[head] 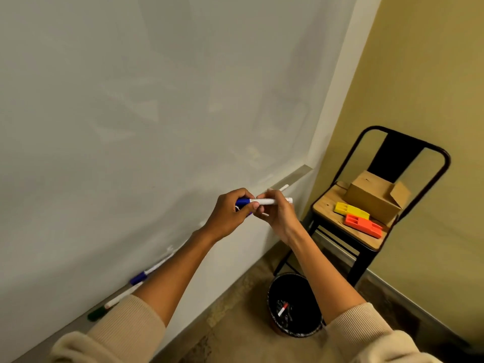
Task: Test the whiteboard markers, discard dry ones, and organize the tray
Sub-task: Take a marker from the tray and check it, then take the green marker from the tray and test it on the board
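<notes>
Before a white wall-mounted whiteboard, a person's left hand curls its grip round the blue cap of a white-barrelled whiteboard marker, while the right hand pinches the barrel just beside it. Below the left forearm, a blue-capped marker and a green-capped marker lie on the narrow grey tray. Beneath the right arm stands a black round waste bin holding a red-tipped marker. A sudden release of a tight cap could jerk the hands apart, dropping the cap to the floor or inking fingers.
</notes>
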`<state>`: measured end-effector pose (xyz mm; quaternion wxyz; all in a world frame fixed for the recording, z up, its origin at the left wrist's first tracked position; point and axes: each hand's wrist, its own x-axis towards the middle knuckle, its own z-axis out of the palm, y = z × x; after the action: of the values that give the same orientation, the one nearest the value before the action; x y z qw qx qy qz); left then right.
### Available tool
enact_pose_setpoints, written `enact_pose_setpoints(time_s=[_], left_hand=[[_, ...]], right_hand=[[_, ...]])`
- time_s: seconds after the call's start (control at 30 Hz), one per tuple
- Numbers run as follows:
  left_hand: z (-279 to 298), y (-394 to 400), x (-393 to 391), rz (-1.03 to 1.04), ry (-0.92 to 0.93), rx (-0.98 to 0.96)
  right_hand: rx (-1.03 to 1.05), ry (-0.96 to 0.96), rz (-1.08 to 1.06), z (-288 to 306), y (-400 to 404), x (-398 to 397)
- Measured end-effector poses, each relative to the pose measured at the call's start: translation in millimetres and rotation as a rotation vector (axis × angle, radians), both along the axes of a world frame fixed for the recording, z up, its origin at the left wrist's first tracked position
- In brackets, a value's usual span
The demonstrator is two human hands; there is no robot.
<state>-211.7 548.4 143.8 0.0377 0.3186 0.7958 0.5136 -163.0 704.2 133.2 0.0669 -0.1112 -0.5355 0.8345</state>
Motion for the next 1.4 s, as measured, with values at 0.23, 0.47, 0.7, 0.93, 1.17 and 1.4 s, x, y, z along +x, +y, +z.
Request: enact_pose_setpoints(time_s=[0.23, 0.47, 0.7, 0.93, 1.17, 1.4], left_hand=[[-65.4, 104.9, -3.9, -0.109, 0.053, -0.119], [-128.8, 172.0, 10.8, -0.274, 0.083, -0.424], [-162.8, 201.6, 22.6, -0.252, 0.241, -0.8], [-175.4, 197.4, 18.3, -0.231, 0.216, -0.884], [-178.8, 180.3, 6.7, -0.161, 0.192, -0.896], [-183.8, 135.9, 0.0, -0.077, 0.166, -0.89]], right_hand=[[0.286, -0.142, -0.045, -58.1, 113.1, 37.1], [0.526, -0.211, -0.162, -122.1, 181.7, 82.2], [0.751, -0.369, -0.164, -190.5, 212.7, 113.1], [0.761, -0.461, -0.151, -213.7, 224.0, 115.2], [0.857, -0.442, -0.121, -218.0, 220.7, 92.5], [1.059, -0.34, 0.013, -216.9, 184.4, 58.3]])
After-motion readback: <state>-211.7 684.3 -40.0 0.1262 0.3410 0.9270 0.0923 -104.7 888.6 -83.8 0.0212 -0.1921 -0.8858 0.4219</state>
